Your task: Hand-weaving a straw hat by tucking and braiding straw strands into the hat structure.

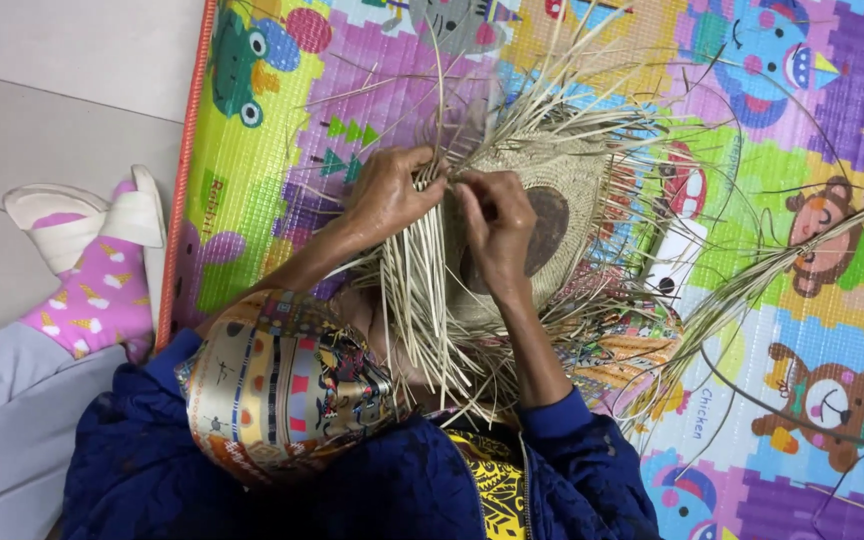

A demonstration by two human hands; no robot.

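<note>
A view from above of a person sitting on a bright children's play mat, weaving straw. At the centre of the picture lies a partly woven straw piece, round in shape, with a dark brown disc showing at its middle. Loose pale straw strands fan out from it in every direction, thickest toward 12 o'clock and 6 o'clock.

The left hand sits just at 9 o'clock of the woven piece, fingers curled and pinching a few strands at its edge. The right hand rests on top of the woven piece, just beside the left, fingertips pressed together on strands at the same spot. The two hands nearly touch at the fingertips.

A separate long bundle of straw stretches away toward 3 o'clock across the mat. A small white and black thing lies on the mat at 3 o'clock of the woven piece; what it is cannot be told.

At 7 o'clock, a patterned headscarf and dark blue jacket fill the lower frame. At 9 o'clock, off the mat on pale floor tiles, another person's foot in a pink patterned sock rests beside a white slipper.
</note>
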